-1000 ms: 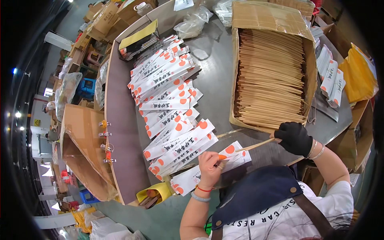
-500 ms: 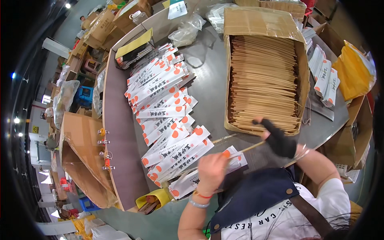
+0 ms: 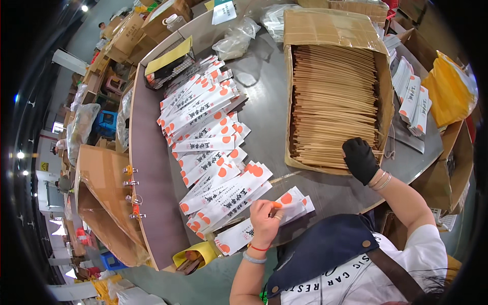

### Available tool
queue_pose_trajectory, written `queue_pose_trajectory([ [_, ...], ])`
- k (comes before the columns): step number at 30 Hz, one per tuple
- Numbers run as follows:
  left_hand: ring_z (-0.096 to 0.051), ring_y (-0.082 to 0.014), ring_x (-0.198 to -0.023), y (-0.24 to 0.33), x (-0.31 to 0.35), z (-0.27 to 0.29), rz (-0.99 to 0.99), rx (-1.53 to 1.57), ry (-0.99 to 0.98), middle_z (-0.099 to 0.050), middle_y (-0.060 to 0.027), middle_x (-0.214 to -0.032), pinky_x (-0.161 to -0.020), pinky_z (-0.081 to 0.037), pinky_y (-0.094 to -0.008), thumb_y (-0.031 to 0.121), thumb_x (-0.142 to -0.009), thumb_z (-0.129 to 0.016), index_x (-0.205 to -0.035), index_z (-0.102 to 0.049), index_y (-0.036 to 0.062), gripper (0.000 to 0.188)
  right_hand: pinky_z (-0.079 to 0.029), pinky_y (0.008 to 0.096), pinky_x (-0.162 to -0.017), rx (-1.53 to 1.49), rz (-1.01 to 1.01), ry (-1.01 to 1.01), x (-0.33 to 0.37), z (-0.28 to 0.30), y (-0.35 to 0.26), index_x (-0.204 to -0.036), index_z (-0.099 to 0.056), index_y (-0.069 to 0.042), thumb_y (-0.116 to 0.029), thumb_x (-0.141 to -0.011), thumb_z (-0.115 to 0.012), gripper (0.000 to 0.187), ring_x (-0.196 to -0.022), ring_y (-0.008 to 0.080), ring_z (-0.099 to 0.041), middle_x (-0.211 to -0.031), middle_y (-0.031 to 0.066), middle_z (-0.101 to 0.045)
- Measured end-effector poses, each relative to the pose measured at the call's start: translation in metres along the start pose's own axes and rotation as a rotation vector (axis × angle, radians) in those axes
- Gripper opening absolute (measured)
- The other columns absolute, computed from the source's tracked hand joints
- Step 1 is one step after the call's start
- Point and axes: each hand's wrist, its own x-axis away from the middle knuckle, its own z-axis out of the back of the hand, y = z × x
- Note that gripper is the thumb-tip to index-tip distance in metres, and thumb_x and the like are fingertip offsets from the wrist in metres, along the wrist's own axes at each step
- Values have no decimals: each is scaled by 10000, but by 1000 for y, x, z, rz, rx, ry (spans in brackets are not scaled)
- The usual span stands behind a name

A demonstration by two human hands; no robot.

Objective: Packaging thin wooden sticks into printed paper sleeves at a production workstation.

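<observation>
My left hand (image 3: 265, 217), an orange cover on one fingertip, is closed over a small stack of white paper chopstick sleeves (image 3: 235, 238) at the table's front edge. Its fingers are pinched on the top sleeve. My right hand (image 3: 361, 160), in a black glove with a bracelet at the wrist, is bent over the near right corner of a cardboard box (image 3: 335, 28). Rows of thin wooden chopsticks (image 3: 333, 101) fill that box. The gloved fingertips are hidden among the stick ends, so what they hold cannot be seen.
Left of the box, many sleeves with orange dots (image 3: 203, 132) lie in an overlapping pile. A wire basket (image 3: 170, 66) stands behind them. A yellow container (image 3: 195, 255) hangs at the front left edge. More sleeves (image 3: 414, 104) and a yellow bag (image 3: 450, 89) are at the right.
My right hand has moved away from the left hand, up and right onto the chopsticks in the box. The thin stick that stretched between my hands is no longer visible there.
</observation>
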Motion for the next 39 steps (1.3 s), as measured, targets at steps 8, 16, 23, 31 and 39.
queue_pose_trajectory([
  [8, -516, -190, -785, 9, -9, 4, -94, -32, 14, -566, -12, -815, -734, -401, -311, 91, -686, -838, -864, -720, 83, 213, -461, 425, -768, -3, 53, -147, -9, 42, -18, -974, -594, -85, -106, -746, -666, 241, -869, 304, -585, -892, 105, -582],
  [16, -529, -184, -797, -3, -6, 11, -55, 69, -90, -608, -4, -849, -775, -363, -333, 240, -786, -804, -859, -734, 111, 164, -487, 361, -552, -331, 255, -241, 0, 78, -35, -1117, -723, -263, -256, -811, -737, 306, -657, 238, -618, -738, 54, -586],
  [23, -557, -222, -807, 33, -20, 3, -417, -146, -150, -600, -9, -861, -760, -390, -362, 222, -792, -743, -905, -681, 111, 170, -477, 356, -493, -281, 451, -328, -4, 68, -71, -1123, -698, -190, -200, -830, -702, 294, -566, 224, -619, -652, 56, -583],
  [31, -611, -249, -751, 63, -33, -2, -607, -196, -158, -638, -69, -886, -679, -475, -369, 110, -781, -723, -1016, -682, 82, 240, -396, 371, -1055, -936, 251, -153, -3, 68, -105, -1478, -411, -67, -120, -990, -519, 503, -1275, 307, -504, -1379, 218, -494],
  [39, -533, -285, -932, 2, -5, 12, -63, -119, -213, -583, -97, -1014, -813, -430, -411, 292, -756, -799, -1030, -692, 48, 383, -472, 439, -827, -64, -4, 61, -3, 2, 9, -1031, -631, -82, -135, -763, -712, 285, -970, 340, -568, -1013, 124, -598],
])
